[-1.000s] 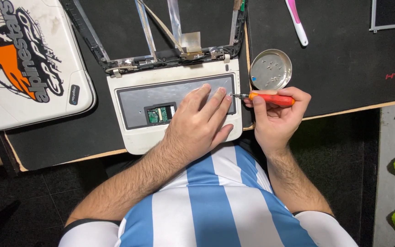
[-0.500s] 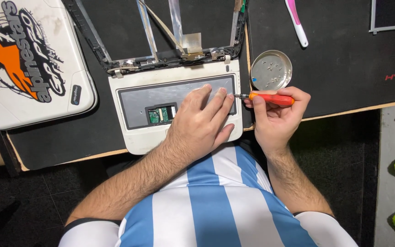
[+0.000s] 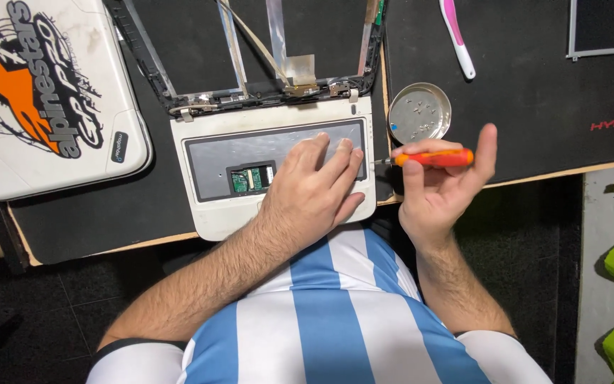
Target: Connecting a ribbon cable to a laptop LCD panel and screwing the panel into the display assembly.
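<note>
A small white laptop base with its keyboard removed lies on a black mat, a green circuit part showing in the grey tray. Its bare screen frame lies flat behind. My left hand rests flat on the right of the base, holding it down. My right hand grips an orange-handled screwdriver between thumb and fingers, tip pointing at the base's right edge, the outer fingers spread upward.
A round metal dish with several small screws sits just behind my right hand. A white laptop lid with an orange and black sticker lies at left. A pink and white tool lies at the back. The desk edge runs under my wrists.
My right hand has loosened on the screwdriver, its outer fingers now spread and raised. The left hand stays pressed on the base.
</note>
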